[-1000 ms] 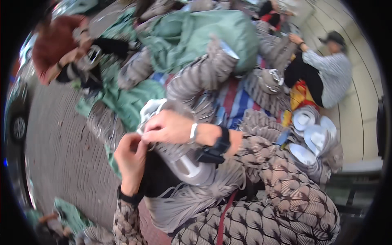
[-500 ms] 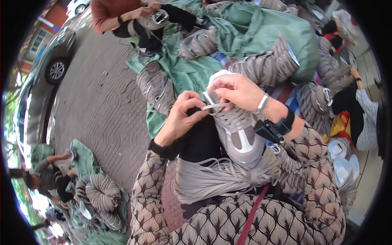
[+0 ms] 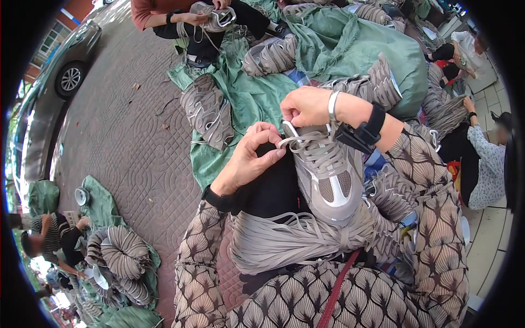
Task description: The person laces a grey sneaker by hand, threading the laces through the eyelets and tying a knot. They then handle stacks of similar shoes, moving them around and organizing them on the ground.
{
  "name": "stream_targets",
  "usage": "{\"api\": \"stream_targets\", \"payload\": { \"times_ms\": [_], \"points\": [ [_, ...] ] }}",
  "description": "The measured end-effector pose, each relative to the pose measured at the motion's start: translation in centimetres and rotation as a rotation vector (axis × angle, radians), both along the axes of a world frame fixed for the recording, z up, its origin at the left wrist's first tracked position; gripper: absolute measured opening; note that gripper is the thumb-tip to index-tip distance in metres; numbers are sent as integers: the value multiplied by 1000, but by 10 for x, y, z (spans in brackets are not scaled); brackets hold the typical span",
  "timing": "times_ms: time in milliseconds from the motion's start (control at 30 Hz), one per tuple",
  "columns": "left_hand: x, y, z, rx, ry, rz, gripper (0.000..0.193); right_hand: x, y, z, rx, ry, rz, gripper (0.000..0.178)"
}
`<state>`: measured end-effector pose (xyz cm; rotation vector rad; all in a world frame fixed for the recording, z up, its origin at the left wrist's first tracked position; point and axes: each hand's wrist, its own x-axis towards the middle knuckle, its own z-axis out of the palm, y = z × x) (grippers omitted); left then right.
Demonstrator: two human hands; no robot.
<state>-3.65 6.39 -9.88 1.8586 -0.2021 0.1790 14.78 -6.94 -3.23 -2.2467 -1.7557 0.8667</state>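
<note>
A grey sneaker [image 3: 330, 183] with white trim rests on my lap, its toe pointing toward me. Flat grey laces [image 3: 322, 150] criss-cross its front. My left hand [image 3: 249, 158] is left of the opening, thumb and forefinger pinched on a loop of shoelace [image 3: 290, 141]. Over the far end of the sneaker, my right hand [image 3: 310, 106] is closed, its fingertips at the white-lined edge of the opening; what they pinch is hidden. Below the toe, a thick bundle of loose grey laces [image 3: 284, 243] lies across my lap, tied near its right end.
Stacked grey shoe uppers [image 3: 208, 112] lie on green sheeting [image 3: 249, 90] ahead, beside a bulging green sack [image 3: 377, 49]. A co-worker's hand [image 3: 197, 19] holds a shoe at the far left. Other people sit right and lower left. A dark car [image 3: 54, 93] stands on the patterned paving [image 3: 142, 136].
My right hand has drawn back from the laces to the far edge of the opening. My left hand still pinches the lace, slightly farther right. The far co-worker's shoe has been raised.
</note>
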Motion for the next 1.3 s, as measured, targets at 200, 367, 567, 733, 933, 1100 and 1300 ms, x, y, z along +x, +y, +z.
{"api": "stream_targets", "payload": {
  "times_ms": [200, 367, 567, 733, 933, 1100, 1300],
  "points": [
    [3, -2, -5, -50, -1, 13, 13, -7, -8, 4, 36, -118, 18, 11],
    [13, -5, 3, 35, -13, 63, 12, -11, -29, 8, 201, -520, -171, 13],
    [17, -12, 14, 184, -36, 41, 16, -8, -51, 3, 331, -475, -404, 16],
    [5, -12, 14, 247, -70, 25, 21, -17, -76, 9, 641, -25, -298, 19],
    [-1, -31, 33, 391, -182, 159, 30, -34, -109, 28, 528, 122, -152, 37],
    [7, -29, 32, 521, -217, 118, 28, -35, -115, 32, 522, 100, -111, 40],
    [10, -29, 31, 521, -274, 130, 17, -24, -115, 25, 463, -32, -68, 27]
  ]
}}
